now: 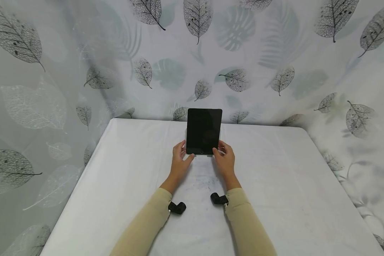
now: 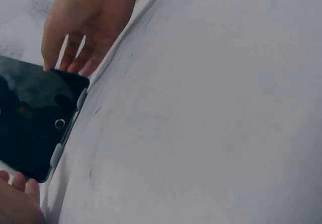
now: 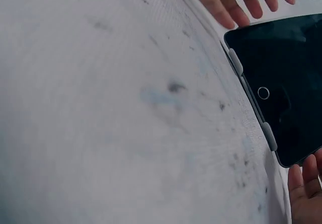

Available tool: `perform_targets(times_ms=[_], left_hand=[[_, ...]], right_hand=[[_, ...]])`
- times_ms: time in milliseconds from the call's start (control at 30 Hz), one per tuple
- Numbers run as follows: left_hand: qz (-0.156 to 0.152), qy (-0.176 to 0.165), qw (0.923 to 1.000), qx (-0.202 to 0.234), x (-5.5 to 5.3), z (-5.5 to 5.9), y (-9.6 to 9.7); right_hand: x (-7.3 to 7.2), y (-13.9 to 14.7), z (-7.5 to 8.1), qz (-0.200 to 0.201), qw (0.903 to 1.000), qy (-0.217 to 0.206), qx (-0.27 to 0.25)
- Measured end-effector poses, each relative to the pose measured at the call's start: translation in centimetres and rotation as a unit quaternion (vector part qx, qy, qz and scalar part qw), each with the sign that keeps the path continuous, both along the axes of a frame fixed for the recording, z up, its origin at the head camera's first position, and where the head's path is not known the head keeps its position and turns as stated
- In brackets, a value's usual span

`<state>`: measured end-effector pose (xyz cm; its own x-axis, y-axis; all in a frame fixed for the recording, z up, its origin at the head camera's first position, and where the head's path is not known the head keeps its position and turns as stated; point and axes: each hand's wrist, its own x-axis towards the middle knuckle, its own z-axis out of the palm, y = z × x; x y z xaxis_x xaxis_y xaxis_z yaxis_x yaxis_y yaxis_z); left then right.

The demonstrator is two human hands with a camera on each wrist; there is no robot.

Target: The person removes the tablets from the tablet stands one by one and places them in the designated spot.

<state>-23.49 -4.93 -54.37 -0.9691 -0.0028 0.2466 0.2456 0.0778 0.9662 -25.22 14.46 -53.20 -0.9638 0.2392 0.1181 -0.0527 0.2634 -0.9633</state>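
A black tablet (image 1: 204, 129) leans upright, its dark screen and round home button facing the person. Two grey stand clips (image 3: 269, 136) hold its bottom edge; the rest of the stand is hidden behind it. At the tablet's lower left side is the left hand (image 1: 180, 163), thumb near the bottom corner. Opposite, the right hand (image 1: 225, 160) has its thumb at the lower right corner. In the left wrist view, fairly straight fingertips of the right hand (image 2: 90, 22) touch the tablet's side edge. The left hand (image 3: 236, 0) has its fingers extended along the other edge in the right wrist view.
A white cloth covers the table (image 1: 140, 153), faintly marked in front of the tablet. Leaf-patterned curtains (image 1: 166, 46) hang behind and at both sides. A black wrist camera (image 1: 177, 208) sits on the left sleeve, another wrist camera (image 1: 218, 199) on the right.
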Motion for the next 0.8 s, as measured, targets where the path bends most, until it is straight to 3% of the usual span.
perform_targets(times_ms=[167, 400, 500, 600, 700, 800], left_hand=[[0.027, 0.005, 0.9995, -0.014, -0.1, -0.5, 0.7], [0.065, -0.022, 0.9976, -0.011, -1.1, -0.3, 1.4], [0.111, -0.021, 0.9935, -0.010, -1.9, -0.3, 2.1], [0.173, -0.020, 0.9846, -0.014, -2.5, -0.2, 2.9], [0.232, -0.021, 0.9723, -0.018, -2.6, -0.3, 3.3], [0.267, -0.018, 0.9633, -0.016, -2.4, -0.5, 3.3]], right_hand=[[-0.2, -0.1, -0.6, -0.029, 0.9995, 0.001, -0.013], [-0.4, -0.2, -1.2, -0.072, 0.9974, -0.005, 0.000], [-0.5, -0.2, -1.0, -0.098, 0.9951, 0.004, 0.011], [-0.8, -0.4, -0.9, -0.126, 0.9917, 0.009, 0.022], [-1.0, -0.9, -1.1, -0.143, 0.9893, 0.014, 0.028], [-0.8, -1.3, -1.4, -0.144, 0.9891, 0.012, 0.027]])
